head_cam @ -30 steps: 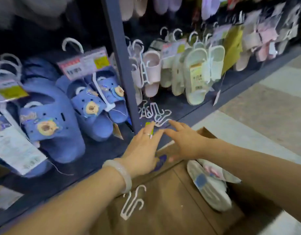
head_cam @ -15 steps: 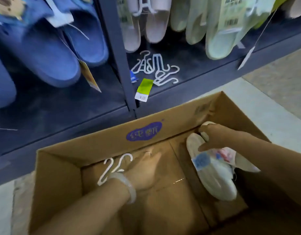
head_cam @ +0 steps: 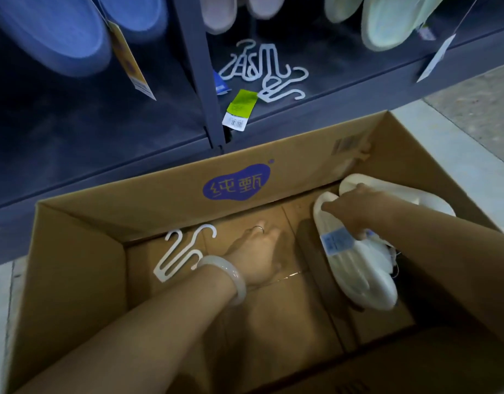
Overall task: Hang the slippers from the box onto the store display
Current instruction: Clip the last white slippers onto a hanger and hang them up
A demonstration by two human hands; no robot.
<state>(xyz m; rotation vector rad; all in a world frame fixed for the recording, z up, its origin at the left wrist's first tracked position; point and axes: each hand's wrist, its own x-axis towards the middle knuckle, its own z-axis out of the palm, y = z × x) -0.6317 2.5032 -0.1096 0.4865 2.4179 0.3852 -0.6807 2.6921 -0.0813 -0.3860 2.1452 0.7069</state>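
An open cardboard box (head_cam: 171, 191) stands on the floor before the dark display rack (head_cam: 199, 81). A pair of white slippers (head_cam: 356, 268) with a blue label lies at the box's right side. My right hand (head_cam: 356, 211) is closed around their upper end. My left hand (head_cam: 256, 251), with a ring and a pale bangle, rests flat on the box bottom, fingers spread, holding nothing. A white plastic hanger (head_cam: 182, 251) lies just left of it on the box bottom.
Blue slippers (head_cam: 54, 32) hang at the upper left, pale pink and green ones (head_cam: 387, 21) at the upper right. Loose white hangers (head_cam: 265, 72) and a green tag (head_cam: 241, 109) lie on the rack's bottom shelf. Pale floor (head_cam: 455, 155) runs to the right.
Both hands came down from the rack's shelf edge into the box. The right hand closed on the white slippers; the left settled flat on the box bottom. My view tilted downward.
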